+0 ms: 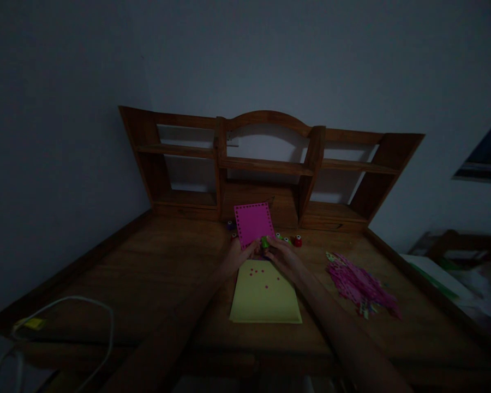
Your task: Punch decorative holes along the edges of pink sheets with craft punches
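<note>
A sheet of pink paper [254,222] with punched holes along its edges is held up over the desk. My left hand [240,255] grips its lower edge, fingers closed. In my right hand [284,256] is a small green craft punch [264,242], set at the sheet's lower right corner. Below both hands lies a stack of pale yellow paper [265,300], with several small pink punched-out bits on it. More small punches stand behind the hands, among them a red punch [298,240] to the right and a dark purple punch [229,224] to the left.
A heap of pink paper strips [362,286] lies on the right of the wooden desk [147,278]. A wooden shelf unit [265,164] rises at the back. A white cable [110,322] loops over the front left edge, near a yellow object [33,324].
</note>
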